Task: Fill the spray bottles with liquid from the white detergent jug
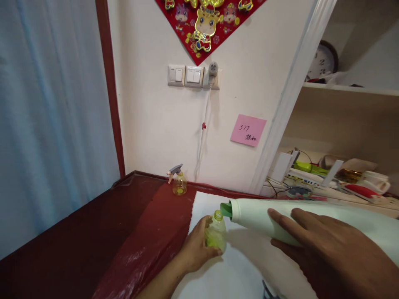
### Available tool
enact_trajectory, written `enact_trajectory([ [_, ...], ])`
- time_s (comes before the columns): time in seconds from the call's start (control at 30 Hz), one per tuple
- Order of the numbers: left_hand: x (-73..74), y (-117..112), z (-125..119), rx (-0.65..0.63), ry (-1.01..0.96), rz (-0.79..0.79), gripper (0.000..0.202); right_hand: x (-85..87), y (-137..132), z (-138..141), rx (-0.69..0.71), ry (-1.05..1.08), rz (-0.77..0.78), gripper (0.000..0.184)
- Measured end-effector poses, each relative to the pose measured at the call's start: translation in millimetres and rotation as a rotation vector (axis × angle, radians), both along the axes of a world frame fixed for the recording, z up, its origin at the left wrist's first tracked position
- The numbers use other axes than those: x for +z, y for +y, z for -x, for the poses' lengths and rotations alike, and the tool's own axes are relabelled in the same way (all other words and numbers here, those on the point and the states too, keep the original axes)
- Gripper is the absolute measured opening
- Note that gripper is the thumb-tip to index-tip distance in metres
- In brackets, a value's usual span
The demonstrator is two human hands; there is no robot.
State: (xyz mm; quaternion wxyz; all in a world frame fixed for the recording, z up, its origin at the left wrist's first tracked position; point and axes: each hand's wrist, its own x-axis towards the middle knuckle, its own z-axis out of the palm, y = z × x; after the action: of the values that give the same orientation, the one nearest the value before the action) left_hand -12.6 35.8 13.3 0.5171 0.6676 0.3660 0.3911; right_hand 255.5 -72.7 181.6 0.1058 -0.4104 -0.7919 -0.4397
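wrapping left hand (198, 244) fingers round translucent yellow-green plastic bottle (219, 231); clasping sideways pale-green cylindrical flask (253, 209) with spread-fingered right hand (330, 245).

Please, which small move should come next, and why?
Probably the right hand should line up the green spout over the open neck of the small bottle before tipping the pale green container: spout looks beside the neck, container lies nearly level, and the left hand holds the bottle.

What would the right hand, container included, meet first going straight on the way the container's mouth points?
Probably the small bottle in the left hand: the green spout of the container appears by its neck, though depth is unclear.
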Motion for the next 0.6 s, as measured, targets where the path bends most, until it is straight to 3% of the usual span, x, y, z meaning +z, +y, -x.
enact_trajectory([
  [0.6, 2.7, -2, -1, -0.002, -0.019, 0.011, 0.086, 11.2, -3, 8, 0.044, -0.024, -0.004, 0.029],
])
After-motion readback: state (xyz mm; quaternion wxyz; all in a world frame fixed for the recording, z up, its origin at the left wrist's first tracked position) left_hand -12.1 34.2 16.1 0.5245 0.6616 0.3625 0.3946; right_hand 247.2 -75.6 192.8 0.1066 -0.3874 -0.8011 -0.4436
